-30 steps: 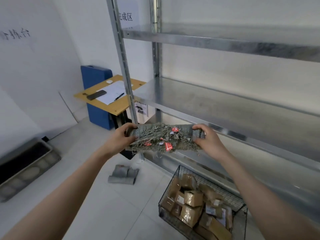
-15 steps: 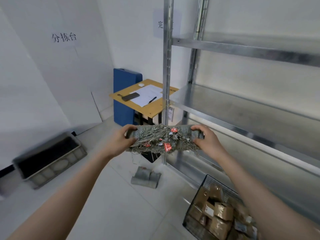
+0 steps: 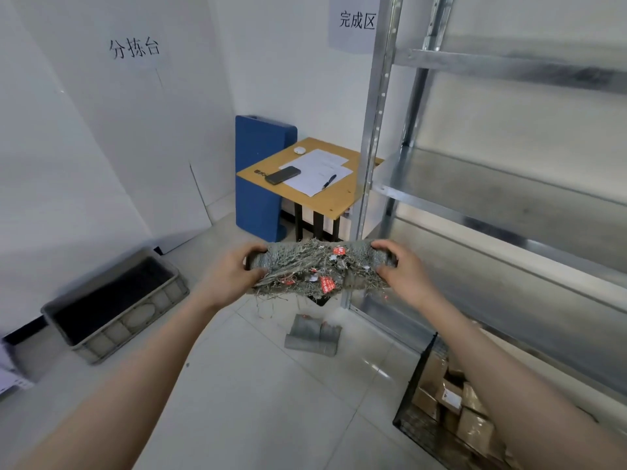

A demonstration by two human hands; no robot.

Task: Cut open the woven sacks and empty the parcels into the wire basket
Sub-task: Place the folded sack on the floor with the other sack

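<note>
Item: woven sack (image 3: 315, 269), seemingly emptied, folded into a flat bundle; coarse grey weave, frayed cut threads, small red-and-white tags along the near edge. Held in the air, long axis left to right. Left hand (image 3: 230, 276) grips the left end, right hand (image 3: 403, 276) the right end; the hands are apart. Second folded sack (image 3: 314, 335) on the floor tiles, below and just beyond, about midway between the hands: likely drop spot. Wire basket (image 3: 415, 385), black mesh, holds brown taped parcels (image 3: 471, 425); near right, under the right forearm
</note>
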